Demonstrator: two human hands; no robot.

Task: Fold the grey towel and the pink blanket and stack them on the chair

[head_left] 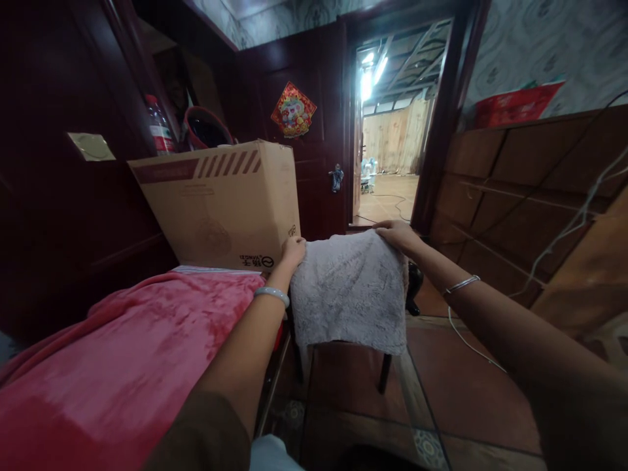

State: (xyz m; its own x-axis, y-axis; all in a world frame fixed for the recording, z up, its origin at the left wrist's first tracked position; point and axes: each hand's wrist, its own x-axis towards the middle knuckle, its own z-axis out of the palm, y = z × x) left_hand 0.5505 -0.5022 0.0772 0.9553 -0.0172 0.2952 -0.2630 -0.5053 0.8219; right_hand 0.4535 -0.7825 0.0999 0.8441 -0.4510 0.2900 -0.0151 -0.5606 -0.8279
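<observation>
Dark brown fabric sleeve [201, 432] lay nearest, at 7 o'clock in the view, and from it the bare left forearm [250, 350] ran out towards 1 o'clock, a pale, rounded stone bangle [272, 294] at its wrist. Opposite, the right forearm [500, 324] reached in towards 10 o'clock, wearing a thin silver bangle [462, 284]. Between them a grey, fluffy plush cloth [348, 294] hung over a dark-legged piece of furniture [385, 373], just off centre at 5 o'clock. From the cloth's middle, the left hand [293, 250] sat at 10 o'clock, fingers curled tightly on one upper corner; the right hand [398, 237] sat near 1 o'clock, bent fingers holding the other in a narrow grip. Judging by its fairly even hang, the draping looked mostly done; smoothing the remaining creases and releasing both corners seemed left
</observation>
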